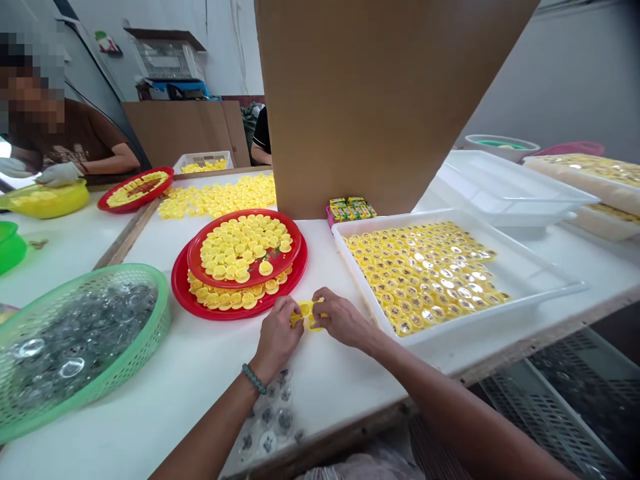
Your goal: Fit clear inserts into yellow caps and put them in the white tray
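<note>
My left hand (281, 331) and my right hand (341, 319) come together over the white table, fingers bent and pinching. Each has hold of a small yellow round piece, and more yellow pieces (305, 309) lie between the fingertips; their details are partly hidden. Just beyond my left hand, a red plate (196, 261) loaded with small yellow round pieces (245, 243) rests on a larger red plate (180, 293) that also bears them. Right of my right hand stands a white tray (535, 283) with rows of yellow pieces under shiny clear tops (420, 273). Clear round caps with dark prints (270, 420) lie near my left forearm.
A green basket (163, 313) of clear caps stands at left. Upright cardboard (360, 100) blocks the middle back, with small green-yellow packets (351, 209) at its foot. Loose yellow pieces (220, 195) lie behind the plates. A gloved co-worker (95, 137) sits far left. White trays (510, 183) stand right.
</note>
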A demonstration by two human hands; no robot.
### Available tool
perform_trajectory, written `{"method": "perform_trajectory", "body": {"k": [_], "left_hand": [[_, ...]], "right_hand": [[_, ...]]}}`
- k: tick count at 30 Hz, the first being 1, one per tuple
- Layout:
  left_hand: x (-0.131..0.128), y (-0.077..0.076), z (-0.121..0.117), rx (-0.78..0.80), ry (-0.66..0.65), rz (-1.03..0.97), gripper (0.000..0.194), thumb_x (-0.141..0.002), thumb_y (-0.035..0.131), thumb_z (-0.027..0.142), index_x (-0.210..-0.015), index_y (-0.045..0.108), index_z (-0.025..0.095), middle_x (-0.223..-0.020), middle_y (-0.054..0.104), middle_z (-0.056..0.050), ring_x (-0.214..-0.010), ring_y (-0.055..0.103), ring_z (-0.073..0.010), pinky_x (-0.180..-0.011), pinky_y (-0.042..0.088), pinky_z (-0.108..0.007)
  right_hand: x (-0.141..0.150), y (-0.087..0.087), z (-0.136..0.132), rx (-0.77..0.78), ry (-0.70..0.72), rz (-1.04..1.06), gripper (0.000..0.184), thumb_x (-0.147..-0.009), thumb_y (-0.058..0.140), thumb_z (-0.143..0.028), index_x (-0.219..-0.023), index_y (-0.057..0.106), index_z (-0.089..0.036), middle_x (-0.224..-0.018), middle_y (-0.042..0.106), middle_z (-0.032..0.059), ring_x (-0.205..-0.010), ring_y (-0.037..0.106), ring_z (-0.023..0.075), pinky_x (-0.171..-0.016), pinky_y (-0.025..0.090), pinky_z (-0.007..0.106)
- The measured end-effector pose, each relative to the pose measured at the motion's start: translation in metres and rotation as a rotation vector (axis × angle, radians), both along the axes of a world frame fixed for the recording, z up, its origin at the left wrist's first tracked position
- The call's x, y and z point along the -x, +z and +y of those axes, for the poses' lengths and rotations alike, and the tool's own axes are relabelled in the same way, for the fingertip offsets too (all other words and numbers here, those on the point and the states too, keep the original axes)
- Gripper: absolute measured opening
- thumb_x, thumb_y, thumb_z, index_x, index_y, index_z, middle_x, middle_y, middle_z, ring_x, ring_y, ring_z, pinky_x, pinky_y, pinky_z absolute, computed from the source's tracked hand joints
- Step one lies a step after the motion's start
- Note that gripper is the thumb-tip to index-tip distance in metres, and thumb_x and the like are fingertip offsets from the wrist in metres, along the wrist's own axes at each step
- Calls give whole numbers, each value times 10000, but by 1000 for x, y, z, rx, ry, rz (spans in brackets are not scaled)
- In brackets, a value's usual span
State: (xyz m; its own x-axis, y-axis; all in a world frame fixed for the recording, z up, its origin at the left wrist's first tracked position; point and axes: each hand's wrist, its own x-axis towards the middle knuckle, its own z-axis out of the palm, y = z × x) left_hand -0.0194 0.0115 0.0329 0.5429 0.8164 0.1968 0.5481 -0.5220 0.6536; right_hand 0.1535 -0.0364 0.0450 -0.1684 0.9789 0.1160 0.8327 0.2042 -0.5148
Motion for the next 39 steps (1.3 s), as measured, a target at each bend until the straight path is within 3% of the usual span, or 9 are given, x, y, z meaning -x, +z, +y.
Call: {"method": "perform_trajectory", "body": {"k": [4,8,13,17,24,27,30,34,39], "left_hand": [[7,-15,-2,3,12,41,78,-745,507,157,-806,495,205,-933,543,-29,-851,563,-177,-695,467,-283],[13,-21,3,-57,26,35,158,-754,519,165,-906,495,201,-1042,546,-49,-933,557,-189,-778,477,-312],[24,-30,2,-66,-34,37,334,-764,522,147,-1087,459,198,-1224,485,-93,-1114,495,-219,-874,476,-348],[32,-34,-2,-37,-49,48,450,-774,542,172,-1206,413,194,-1302,444,-111,-1100,516,-228,-881,488,-364],[35,-23,-10,54,49,-6,506,-760,618,249,-1232,439,220,-1247,497,-84,-972,575,-200,-813,517,-322],[33,-28,-10,88,101,-69,490,-765,614,245,-1227,452,217,-1223,516,-72,-874,592,-164,-773,522,-298],[31,-36,-9,95,117,-99,492,-762,620,243,-1226,461,216,-1225,523,-67,-916,590,-170,-780,519,-292],[32,-41,-7,66,101,-134,479,-786,604,321,-1233,465,218,-1243,519,-79,-1003,573,-198,-780,524,-295],[40,-38,-6,-45,77,-118,366,-838,539,307,-1185,487,202,-1115,580,-86,-895,601,-182,-743,533,-292]], "right_hand": [[6,-19,-2,3,18,39,94,-723,662,-94,-713,614,-175,-1026,551,14,-661,542,78,-635,410,207],[9,-29,2,-19,-4,93,105,-736,656,-115,-795,599,-181,-1103,522,34,-736,569,100,-702,444,233],[6,-35,-1,-26,-37,141,503,-651,746,-171,-1091,509,-227,-1182,496,59,-950,567,176,-805,467,303],[1,-33,-5,-28,-39,120,654,-639,759,-197,-1216,452,-239,-1195,502,73,-1061,535,206,-880,452,338],[-6,-22,-7,-39,-54,11,665,-682,741,-305,-1273,456,-196,-1231,511,121,-1116,493,255,-937,426,399],[-4,-26,-7,-48,-43,-23,602,-703,726,-263,-1251,488,-183,-1228,520,121,-1129,479,256,-944,424,397],[0,-28,-7,-40,-67,-48,514,-724,706,-239,-1205,533,-194,-1214,533,119,-1112,492,260,-924,440,397],[1,-11,0,-79,-83,-14,399,-784,647,-304,-1160,566,-197,-1165,575,110,-1073,529,247,-903,451,378],[3,38,45,-231,-53,52,202,-898,470,-238,-1003,633,-180,-1007,657,75,-910,605,160,-811,460,260]]}}
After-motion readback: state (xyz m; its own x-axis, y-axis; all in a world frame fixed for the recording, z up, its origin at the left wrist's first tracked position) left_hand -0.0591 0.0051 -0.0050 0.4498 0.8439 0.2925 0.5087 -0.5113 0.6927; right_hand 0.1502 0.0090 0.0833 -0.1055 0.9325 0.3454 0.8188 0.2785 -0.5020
